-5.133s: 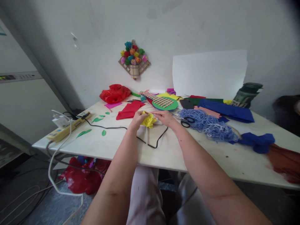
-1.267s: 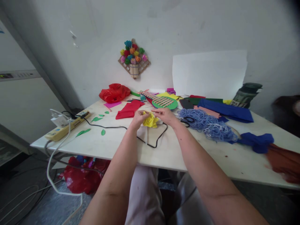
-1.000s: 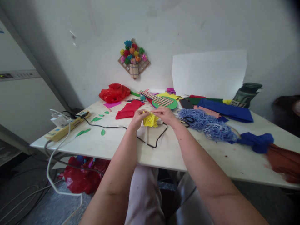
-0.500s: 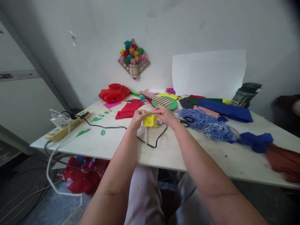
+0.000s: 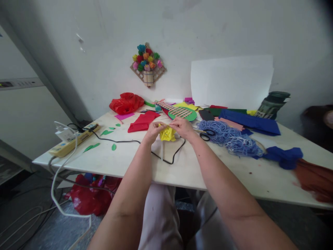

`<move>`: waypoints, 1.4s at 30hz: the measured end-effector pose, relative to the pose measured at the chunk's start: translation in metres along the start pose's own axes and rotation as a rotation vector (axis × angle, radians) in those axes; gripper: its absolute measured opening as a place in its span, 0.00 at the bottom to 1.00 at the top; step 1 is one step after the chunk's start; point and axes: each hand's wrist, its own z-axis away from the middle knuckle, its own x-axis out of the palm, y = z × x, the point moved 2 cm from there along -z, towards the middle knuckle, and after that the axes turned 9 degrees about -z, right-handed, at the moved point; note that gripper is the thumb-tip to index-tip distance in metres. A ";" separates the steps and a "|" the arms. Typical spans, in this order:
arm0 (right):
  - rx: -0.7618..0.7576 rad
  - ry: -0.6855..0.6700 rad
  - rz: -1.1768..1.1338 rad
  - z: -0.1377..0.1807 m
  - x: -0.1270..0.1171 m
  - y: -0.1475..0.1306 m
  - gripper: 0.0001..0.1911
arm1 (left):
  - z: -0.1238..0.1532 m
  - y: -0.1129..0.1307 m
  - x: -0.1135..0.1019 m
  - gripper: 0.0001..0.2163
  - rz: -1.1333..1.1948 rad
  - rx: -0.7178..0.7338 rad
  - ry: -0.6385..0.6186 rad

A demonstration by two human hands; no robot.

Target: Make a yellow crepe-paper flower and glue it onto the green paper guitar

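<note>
Between my hands, a little above the table, is a yellow crepe-paper flower (image 5: 168, 134) with ruffled petals. My left hand (image 5: 155, 132) pinches its upper left edge, fingers closed. From the other side my right hand (image 5: 181, 127) grips the upper right edge with thumb and fingertips. The fingertips of both hands nearly meet over the top of the flower. A pale strip hangs below it, and a black cord (image 5: 171, 162) loops on the table underneath. Scissors with black handles (image 5: 205, 137) lie right of my right hand.
Blue tangled yarn (image 5: 229, 137) and folded blue paper (image 5: 249, 122) lie to the right. Red paper (image 5: 143, 121) and green paper leaves (image 5: 106, 132) are to the left. A yellow power strip (image 5: 74, 140) sits on the left edge. A dark bottle (image 5: 272, 106) stands at the back right.
Both hands stay at nearly the same place, still holding the yellow flower. The flower has turned or shifted very slightly; nothing else has visibly moved.
</note>
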 end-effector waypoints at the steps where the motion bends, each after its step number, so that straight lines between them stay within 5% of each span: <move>1: -0.004 0.004 0.011 0.000 0.000 -0.001 0.08 | 0.001 0.000 0.000 0.13 0.000 -0.003 -0.004; 28: 0.112 0.056 -0.192 -0.010 0.008 0.006 0.03 | -0.002 -0.006 0.000 0.13 0.010 -0.030 0.048; 42: 0.189 0.088 -0.429 -0.011 0.006 0.010 0.05 | -0.010 -0.014 -0.004 0.15 0.232 -0.273 0.072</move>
